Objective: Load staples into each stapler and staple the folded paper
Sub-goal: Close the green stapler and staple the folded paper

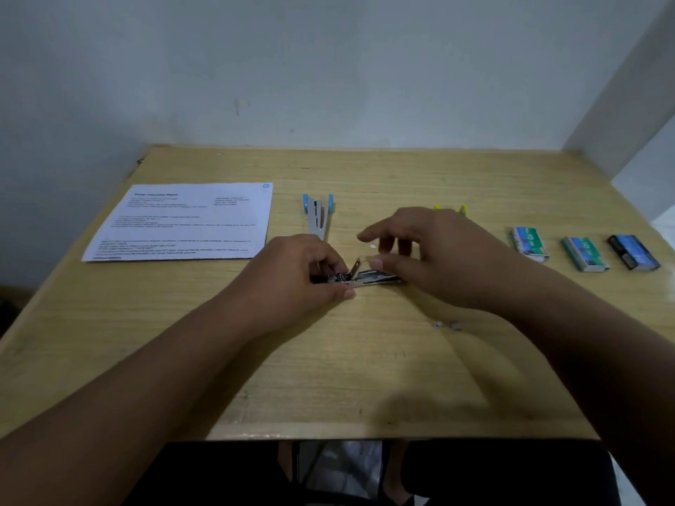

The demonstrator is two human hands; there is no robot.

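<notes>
Head view: left hand (303,272) is gripping the left end of a metal stapler (365,277), fingers curled round it, holding it just above or on the wooden desk (328,378), can't tell which. That stapler is lying roughly level, opened up, with a small metal flap sticking up near its middle. Right hand (431,250) is hovering over the stapler's right end, fingers spread and loosely bent, thumb tip sitting just beside the raised flap; can't tell if it's touching, and it is not gripping anything I can see. Hands are sitting close together, both at the one stapler, centre of the desk. Blue stapler (317,217) is lying opened out behind the left hand, nearer the wall. Yellow stapler (462,210) is showing only as bits poking out behind the right hand, mostly hidden. Printed sheet of paper (182,220) is lying flat at far left, well apart from the hands; no fold visible. Three staple boxes (584,253) are sitting in a row at right, apart from each other, rightmost one darker. Two small loose staple pieces (447,325) are lying on the desk under the right forearm, near its front side
</notes>
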